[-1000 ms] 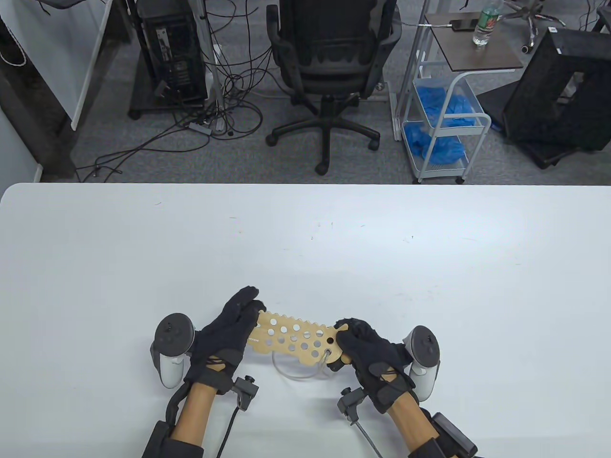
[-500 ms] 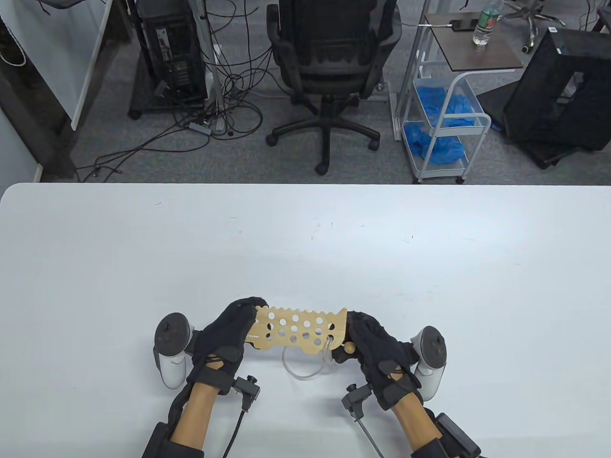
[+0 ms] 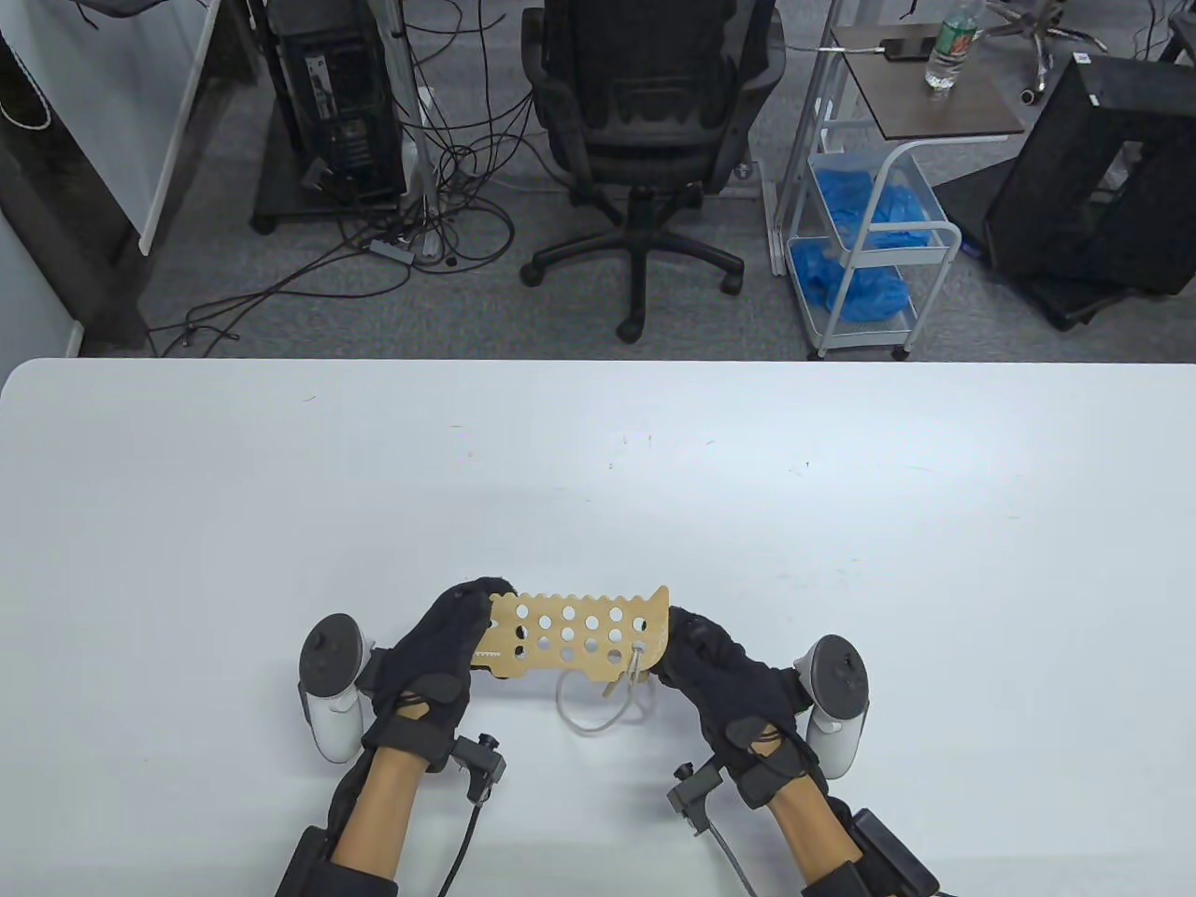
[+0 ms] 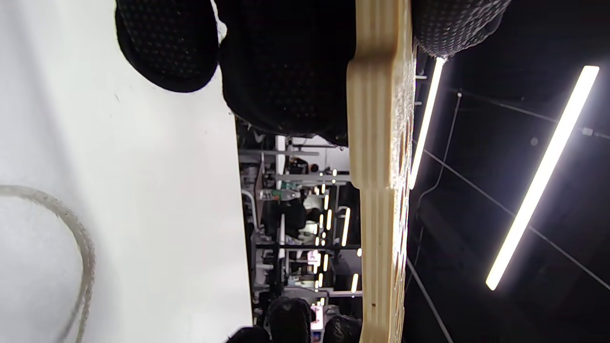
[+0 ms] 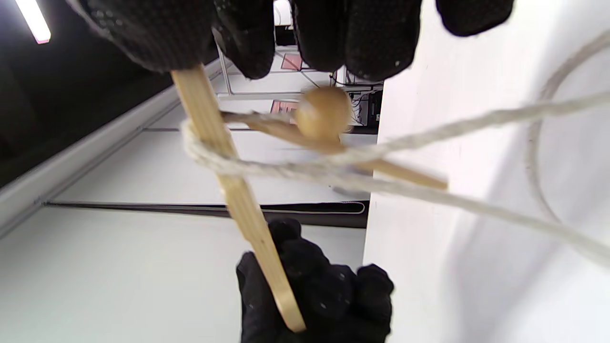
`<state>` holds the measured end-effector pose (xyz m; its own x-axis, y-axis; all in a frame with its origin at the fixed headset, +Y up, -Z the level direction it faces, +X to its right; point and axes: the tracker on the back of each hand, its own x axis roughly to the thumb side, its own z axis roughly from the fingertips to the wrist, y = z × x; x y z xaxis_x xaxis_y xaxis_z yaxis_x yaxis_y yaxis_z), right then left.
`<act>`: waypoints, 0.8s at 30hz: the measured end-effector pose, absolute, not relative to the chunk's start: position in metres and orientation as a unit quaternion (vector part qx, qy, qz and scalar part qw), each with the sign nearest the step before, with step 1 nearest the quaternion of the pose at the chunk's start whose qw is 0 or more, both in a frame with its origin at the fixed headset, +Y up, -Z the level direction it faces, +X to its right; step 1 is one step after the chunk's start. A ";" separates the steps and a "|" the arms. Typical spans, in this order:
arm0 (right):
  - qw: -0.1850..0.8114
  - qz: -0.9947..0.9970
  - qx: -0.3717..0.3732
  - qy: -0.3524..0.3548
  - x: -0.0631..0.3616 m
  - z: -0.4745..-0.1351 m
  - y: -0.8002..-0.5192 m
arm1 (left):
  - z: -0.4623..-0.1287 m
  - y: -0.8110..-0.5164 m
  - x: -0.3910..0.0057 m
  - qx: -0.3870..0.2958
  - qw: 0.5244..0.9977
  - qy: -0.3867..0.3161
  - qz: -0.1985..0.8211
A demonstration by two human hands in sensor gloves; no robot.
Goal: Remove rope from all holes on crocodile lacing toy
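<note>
The wooden crocodile lacing board (image 3: 575,635) is held tilted up above the table, near its front edge. My left hand (image 3: 467,612) grips its left end and my right hand (image 3: 680,640) grips its right end. A pale rope (image 3: 598,715) passes through a hole (image 3: 638,647) near the right end and hangs in a loop onto the table. In the right wrist view the rope (image 5: 267,166) wraps the board's edge (image 5: 238,200), with a wooden bead and stick (image 5: 323,114) just under my fingers (image 5: 367,38). The left wrist view shows the board edge-on (image 4: 381,190).
The white table (image 3: 598,486) stretches far beyond and to both sides of the hands. Past its far edge stand an office chair (image 3: 649,121), a wire cart with blue bags (image 3: 869,234) and floor cables (image 3: 420,215).
The board has tipped up from nearly flat to a steeper tilt and shifted slightly left. My right hand slid to the board's end edge. The wooden bead is now hidden in the table view.
</note>
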<state>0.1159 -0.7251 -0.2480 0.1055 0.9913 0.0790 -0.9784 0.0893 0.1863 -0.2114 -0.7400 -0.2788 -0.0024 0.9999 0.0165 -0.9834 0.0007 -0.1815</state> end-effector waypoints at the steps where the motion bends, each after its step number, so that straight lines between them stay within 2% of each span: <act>1: 0.730 0.674 0.105 0.036 0.115 -0.248 -0.725 | -0.279 -0.740 -0.211 -0.061 0.701 -0.070 0.707; 12: 0.688 0.701 0.176 0.065 0.105 -0.247 -0.724 | -0.278 -0.741 -0.203 -0.078 0.684 -0.086 0.720; 24: 0.703 0.689 0.167 0.062 0.108 -0.249 -0.728 | -0.277 -0.742 -0.198 -0.087 0.677 -0.091 0.725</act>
<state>0.1077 -0.7283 -0.2492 0.0428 0.9889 0.1425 -0.9476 -0.0050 0.3195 -0.1985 -0.7415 -0.2767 -0.0690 0.9976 -0.0035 -0.9660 -0.0677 -0.2494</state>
